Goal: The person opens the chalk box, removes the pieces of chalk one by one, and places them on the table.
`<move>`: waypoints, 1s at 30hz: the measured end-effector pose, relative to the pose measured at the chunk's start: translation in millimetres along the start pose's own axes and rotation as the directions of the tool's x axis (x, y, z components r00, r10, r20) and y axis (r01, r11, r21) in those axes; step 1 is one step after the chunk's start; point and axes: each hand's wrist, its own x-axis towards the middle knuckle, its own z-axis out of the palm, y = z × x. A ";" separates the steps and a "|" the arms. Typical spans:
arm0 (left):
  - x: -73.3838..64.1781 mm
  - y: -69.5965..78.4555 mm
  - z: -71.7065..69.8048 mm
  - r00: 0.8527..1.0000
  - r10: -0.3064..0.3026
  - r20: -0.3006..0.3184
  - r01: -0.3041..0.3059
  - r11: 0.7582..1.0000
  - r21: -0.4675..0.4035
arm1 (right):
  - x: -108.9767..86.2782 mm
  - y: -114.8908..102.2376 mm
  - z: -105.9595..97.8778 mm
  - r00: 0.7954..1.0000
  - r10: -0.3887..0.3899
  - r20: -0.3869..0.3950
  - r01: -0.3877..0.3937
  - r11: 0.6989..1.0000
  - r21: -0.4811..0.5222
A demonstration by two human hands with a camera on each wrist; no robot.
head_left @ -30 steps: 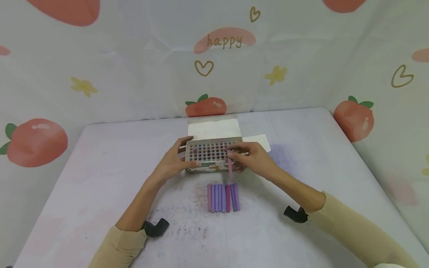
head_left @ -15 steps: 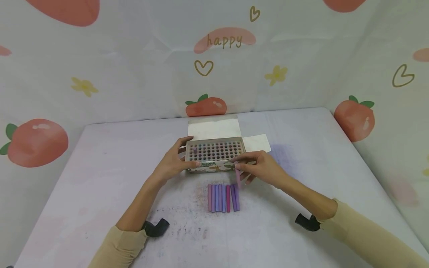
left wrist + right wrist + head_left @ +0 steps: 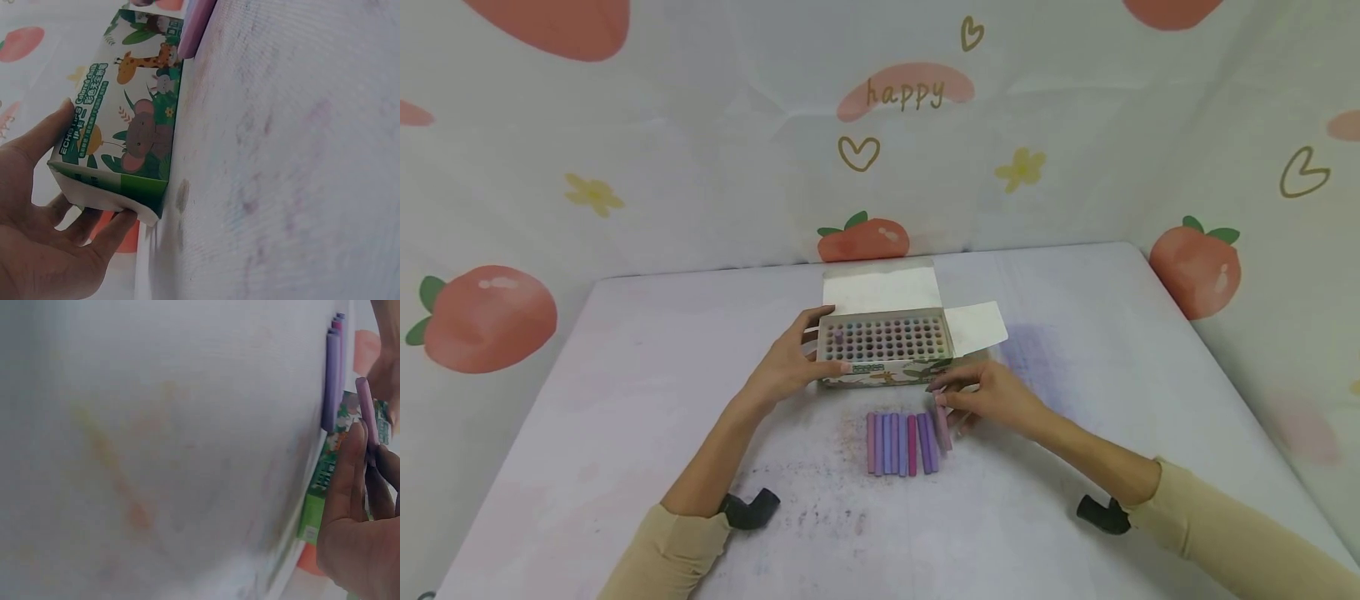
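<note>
The chalk box point(image 3: 880, 377), printed with animals, stands on the table with its lid open and a tray of holes on top. One purple chalk stick point(image 3: 838, 336) pokes up from a left hole. My left hand point(image 3: 784, 367) grips the box's left end; in the left wrist view its thumb lies on the printed box face point(image 3: 140, 125). Between thumb and fingertips, my right hand point(image 3: 996, 398) pinches a pinkish-purple chalk stick point(image 3: 944, 429), slightly tilted, right beside a row of chalk sticks point(image 3: 902, 446). The same held chalk point(image 3: 367, 409) shows in the right wrist view.
Behind the box its white lid point(image 3: 880, 287) lies folded back, and a side flap point(image 3: 976, 327) sticks out to the right. Chalk smudges point(image 3: 812, 508) mark the white tablecloth. A printed curtain point(image 3: 722, 150) hangs along the back.
My right hand has carried the pinkish-purple chalk stick from the box's right front down and slightly rightward to the end of the row. The left hand has stayed on the box.
</note>
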 end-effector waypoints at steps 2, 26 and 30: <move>-0.1 0.5 -0.2 1.000 -0.003 -0.002 0.003 1.000 0.004 | 0.1 3.1 0.9 1.000 0.014 0.005 -0.014 1.000 0.000; 1.3 3.3 -0.5 1.000 -0.019 0.010 0.019 1.000 0.025 | 1.1 15.6 6.1 0.997 0.078 0.030 -0.079 0.996 0.036; 0.4 3.0 -0.6 1.000 -0.020 0.007 0.020 1.000 0.023 | 1.4 15.7 6.7 0.997 0.072 0.032 -0.073 0.997 0.038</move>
